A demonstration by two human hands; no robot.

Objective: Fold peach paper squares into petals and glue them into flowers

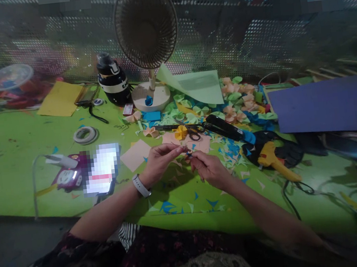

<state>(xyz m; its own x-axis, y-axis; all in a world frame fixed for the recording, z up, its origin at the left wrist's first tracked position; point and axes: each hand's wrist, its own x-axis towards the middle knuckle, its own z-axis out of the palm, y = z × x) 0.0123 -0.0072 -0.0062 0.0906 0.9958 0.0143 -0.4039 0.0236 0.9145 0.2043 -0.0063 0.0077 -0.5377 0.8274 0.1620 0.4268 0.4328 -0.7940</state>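
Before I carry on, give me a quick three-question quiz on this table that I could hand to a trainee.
1. True or false: the white wristband is worn on the right wrist.

2. Multiple choice: which of these stands closest to the dark bottle?
A. phone
B. fan
C. stapler

3. Fill in the blank: the yellow glue gun lies nearer the ____ hand.

Key
1. False: the white wristband is on the left wrist.
2. B: its round base is right beside the bottle.
3. Right: the right hand is on that side of the table.
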